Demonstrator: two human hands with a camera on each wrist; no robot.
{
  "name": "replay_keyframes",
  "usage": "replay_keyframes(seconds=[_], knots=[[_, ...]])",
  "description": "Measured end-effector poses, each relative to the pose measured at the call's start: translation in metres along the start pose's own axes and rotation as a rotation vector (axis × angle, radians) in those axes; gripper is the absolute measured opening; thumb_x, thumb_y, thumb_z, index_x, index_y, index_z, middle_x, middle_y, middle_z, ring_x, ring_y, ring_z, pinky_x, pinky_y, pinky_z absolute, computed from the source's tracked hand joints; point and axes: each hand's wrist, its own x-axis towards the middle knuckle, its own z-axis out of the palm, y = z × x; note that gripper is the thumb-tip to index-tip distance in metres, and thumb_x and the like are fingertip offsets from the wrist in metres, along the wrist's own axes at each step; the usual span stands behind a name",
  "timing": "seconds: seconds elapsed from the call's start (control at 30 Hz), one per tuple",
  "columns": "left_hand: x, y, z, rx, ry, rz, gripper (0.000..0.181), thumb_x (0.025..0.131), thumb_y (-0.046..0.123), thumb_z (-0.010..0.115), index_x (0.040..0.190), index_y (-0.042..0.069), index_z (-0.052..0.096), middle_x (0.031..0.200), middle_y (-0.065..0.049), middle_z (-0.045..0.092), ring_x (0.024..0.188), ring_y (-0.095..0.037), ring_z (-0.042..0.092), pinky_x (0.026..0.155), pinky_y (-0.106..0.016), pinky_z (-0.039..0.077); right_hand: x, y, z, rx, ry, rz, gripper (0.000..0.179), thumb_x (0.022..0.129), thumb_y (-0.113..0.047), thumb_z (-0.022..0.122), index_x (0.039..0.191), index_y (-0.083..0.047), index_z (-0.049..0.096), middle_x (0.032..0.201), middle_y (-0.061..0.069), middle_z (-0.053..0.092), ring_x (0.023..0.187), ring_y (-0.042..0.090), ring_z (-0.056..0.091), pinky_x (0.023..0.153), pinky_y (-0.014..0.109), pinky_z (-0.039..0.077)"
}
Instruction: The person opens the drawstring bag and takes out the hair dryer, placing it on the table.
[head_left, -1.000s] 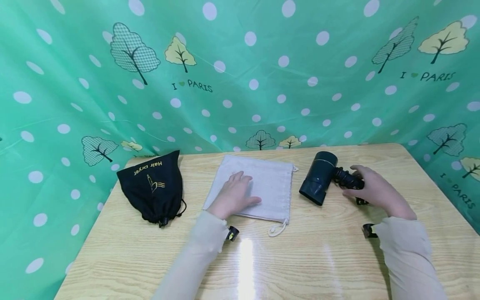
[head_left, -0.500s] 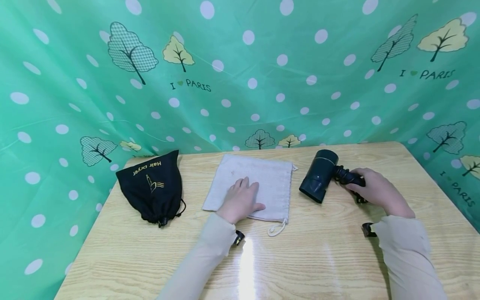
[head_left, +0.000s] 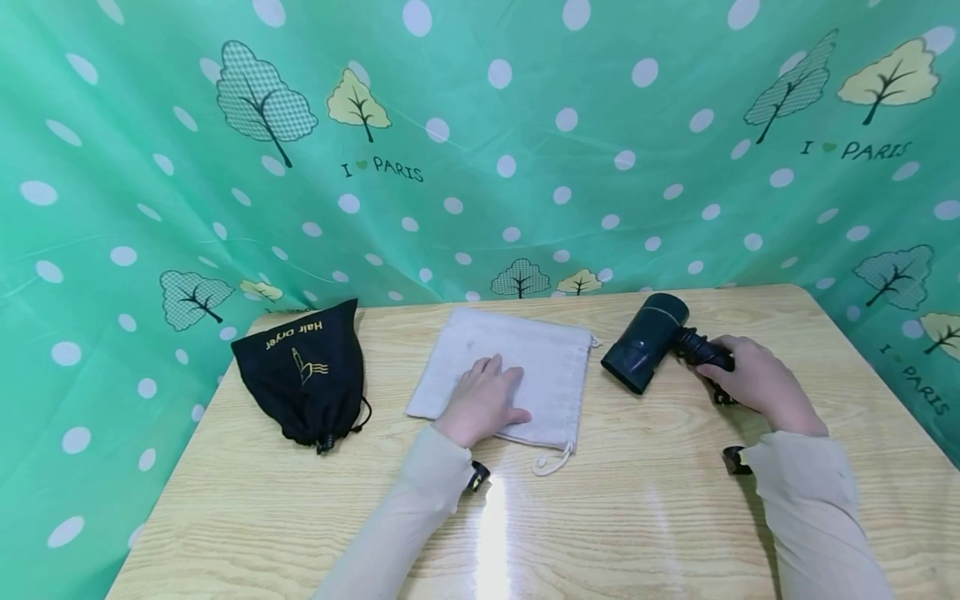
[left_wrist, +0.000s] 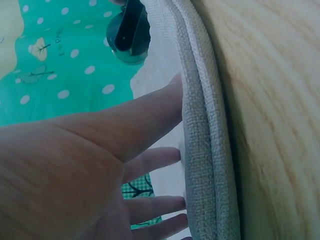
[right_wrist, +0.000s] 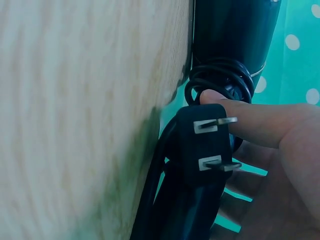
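Observation:
A pale grey cloth drawstring bag lies flat at the middle of the table. My left hand rests on it with fingers spread, and in the left wrist view the fingertips touch the cloth near its folded hem. To the right, my right hand grips the handle of a dark hair dryer, whose barrel slants with its wide mouth toward me. Close up in the right wrist view, a black cord is wound round the handle, and its two-pin plug sits by my thumb.
A black drawstring pouch printed "Hair Dryer" lies at the left of the wooden table. Behind the table hangs a green dotted curtain. A white cord trails from the grey bag's front corner.
My left hand has slid rightward over the grey bag, which has turned slightly. My right fingers have closed round the handle, and the hair dryer has shifted a little right and turned.

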Motion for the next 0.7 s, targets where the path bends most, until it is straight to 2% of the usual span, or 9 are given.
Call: replay_keyframes(seconds=[0.4, 0.7], knots=[[0.0012, -0.0003, 0.0003, -0.021, -0.002, 0.026, 0.073, 0.083, 0.046, 0.077, 0.144, 0.014, 0.052, 0.156, -0.021, 0.035, 0.144, -0.039, 0.032, 0.114, -0.054, 0.034, -0.0011, 0.0045, 0.0011, 0.023, 0.045, 0.062, 0.055, 0.098, -0.026, 0.061, 0.131, 0.015, 0.047, 0.115, 0.038, 0.058, 0.088, 0.042, 0.06, 0.066, 0.048, 0.049], [0.0014, -0.001, -0.0005, -0.037, -0.005, 0.042, 0.073, 0.083, 0.045, 0.077, 0.144, 0.014, 0.052, 0.156, -0.021, 0.034, 0.144, -0.039, 0.031, 0.114, -0.055, 0.034, -0.0024, 0.0061, 0.0018, 0.023, 0.068, 0.104, 0.055, 0.098, -0.027, 0.06, 0.13, 0.016, 0.046, 0.111, 0.038, 0.057, 0.082, 0.04, 0.057, 0.063, 0.043, 0.047]])
